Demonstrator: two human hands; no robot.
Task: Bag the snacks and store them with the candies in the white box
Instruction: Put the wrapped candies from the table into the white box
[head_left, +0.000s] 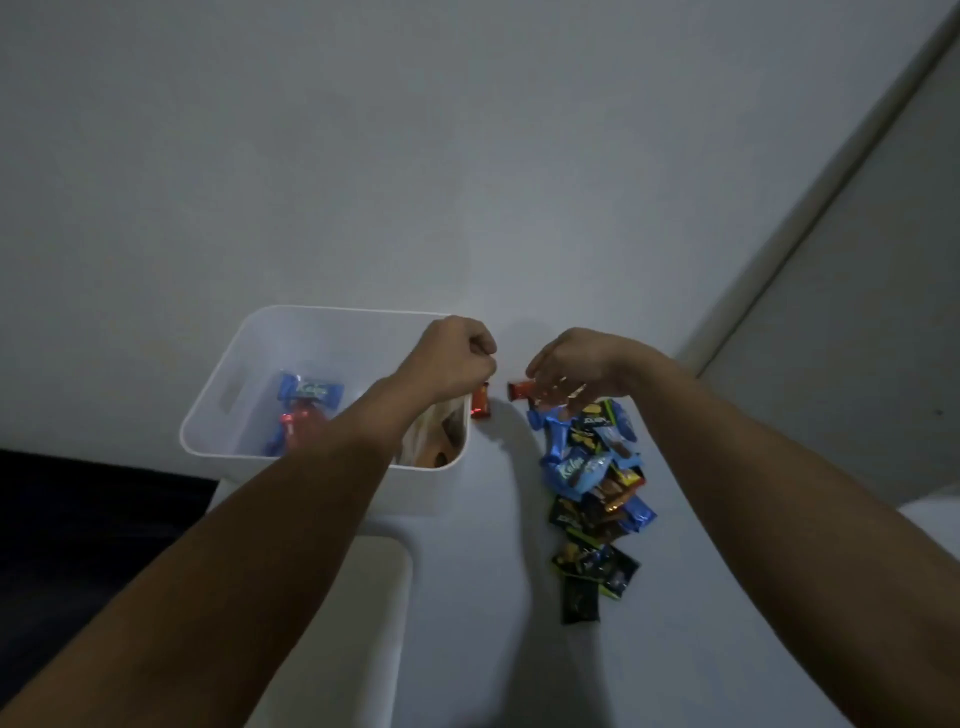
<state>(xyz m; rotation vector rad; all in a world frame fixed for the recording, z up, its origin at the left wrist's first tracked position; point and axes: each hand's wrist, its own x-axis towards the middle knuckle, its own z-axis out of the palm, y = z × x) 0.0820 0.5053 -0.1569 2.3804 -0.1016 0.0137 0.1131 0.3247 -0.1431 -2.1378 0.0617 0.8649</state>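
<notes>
Both forearms fill the near view, reaching fwd over a white table (675, 649). L hand (457, 358) is fisted at the white box's (218, 415) right rim, fingers curled round an orange candy (480, 405) hanging just outside the box. R hand (571, 364) pinches a 2nd orange candy (521, 389) above the far end of the candy pile (597, 488), blue and dark wrappers strung along the table, right of the box. Inside the box: blue and red candies (306, 410) at left, and what looks like a bagged snack (431, 436) under my L wrist, mostly hidden.
</notes>
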